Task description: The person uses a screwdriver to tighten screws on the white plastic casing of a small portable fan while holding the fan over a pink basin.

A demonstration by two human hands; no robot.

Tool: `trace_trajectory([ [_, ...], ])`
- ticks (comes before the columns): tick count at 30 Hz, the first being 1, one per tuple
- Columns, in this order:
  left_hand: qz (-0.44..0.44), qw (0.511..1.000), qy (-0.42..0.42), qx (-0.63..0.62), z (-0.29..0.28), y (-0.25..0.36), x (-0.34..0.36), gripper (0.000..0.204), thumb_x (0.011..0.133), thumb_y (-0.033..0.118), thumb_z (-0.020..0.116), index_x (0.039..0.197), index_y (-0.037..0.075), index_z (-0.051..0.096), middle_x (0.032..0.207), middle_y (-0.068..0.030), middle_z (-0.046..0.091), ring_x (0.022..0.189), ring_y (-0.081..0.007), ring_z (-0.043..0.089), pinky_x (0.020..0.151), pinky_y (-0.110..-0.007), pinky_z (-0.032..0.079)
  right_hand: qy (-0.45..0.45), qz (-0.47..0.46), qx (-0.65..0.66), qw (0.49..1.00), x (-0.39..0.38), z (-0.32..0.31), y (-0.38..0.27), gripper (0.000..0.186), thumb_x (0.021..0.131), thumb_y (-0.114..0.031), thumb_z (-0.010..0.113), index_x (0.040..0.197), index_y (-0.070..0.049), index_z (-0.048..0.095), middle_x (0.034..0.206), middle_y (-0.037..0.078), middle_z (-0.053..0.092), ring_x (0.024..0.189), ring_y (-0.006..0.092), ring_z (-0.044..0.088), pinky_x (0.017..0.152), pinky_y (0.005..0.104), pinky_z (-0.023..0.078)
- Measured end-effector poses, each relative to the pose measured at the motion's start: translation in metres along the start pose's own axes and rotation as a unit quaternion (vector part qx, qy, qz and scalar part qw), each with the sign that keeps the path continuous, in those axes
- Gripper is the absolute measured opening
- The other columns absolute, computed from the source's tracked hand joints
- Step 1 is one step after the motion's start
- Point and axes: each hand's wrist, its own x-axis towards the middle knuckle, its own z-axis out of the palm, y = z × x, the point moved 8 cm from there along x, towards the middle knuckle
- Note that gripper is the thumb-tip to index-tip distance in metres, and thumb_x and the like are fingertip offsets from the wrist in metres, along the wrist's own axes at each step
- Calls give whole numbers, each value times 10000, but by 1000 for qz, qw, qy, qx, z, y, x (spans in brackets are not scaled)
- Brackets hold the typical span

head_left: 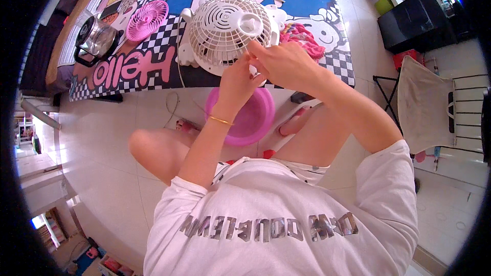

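A white electric fan [225,25] with a round slatted grille lies on the table near its front edge. My left hand [240,81] and my right hand [280,62] meet at the grille's near right side. Both hands are closed, their fingertips pinched close together. Something small and whitish shows between them, too little of it to name. A pink fan blade [147,20] rests on the table to the left of the fan. Bunched pink cloth [306,41] lies just right of it.
A patterned cloth [204,76] covers the table. At its left stands a clear jug with a black handle [96,41]. Below the front edge, a pink basin [263,122] sits on the floor between my legs. A folding chair [424,107] stands to the right.
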Motion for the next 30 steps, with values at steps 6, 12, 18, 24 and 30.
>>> trace_trajectory([
  [6,-4,996,-40,-74,6,-18,2,340,786,141,634,1090,33,526,836,-147,625,703,-278,638,629,-360,502,154,-121,45,980,-6,-12,-8,220,886,-217,515,1006,-52,430,633,128,597,544,324,588,504,409,445],
  [12,-6,998,37,48,-3,-10,2,320,797,105,615,1092,26,522,829,-152,625,720,-319,626,638,-377,499,-61,20,-19,998,0,-1,-7,230,862,-205,514,997,-40,428,702,136,614,635,312,609,529,407,443],
  [18,10,999,-10,-37,1,-14,-4,322,765,108,659,1059,32,550,825,-138,625,722,-278,629,623,-360,492,86,-34,70,993,-4,-5,-1,216,870,-223,506,956,-38,434,609,122,598,541,324,585,492,426,429],
  [24,11,999,35,27,-4,-7,0,326,761,71,656,1069,32,556,809,-120,627,677,-237,631,606,-334,488,10,24,4,1000,0,0,-1,179,879,-202,481,957,-48,434,619,136,599,565,335,595,503,431,438],
  [30,28,996,-19,-79,-1,-16,-2,321,778,81,652,1085,61,560,780,-110,631,660,-220,635,597,-327,490,2,18,50,999,0,5,6,191,898,-213,465,999,-56,426,620,144,598,573,335,602,516,436,445],
])
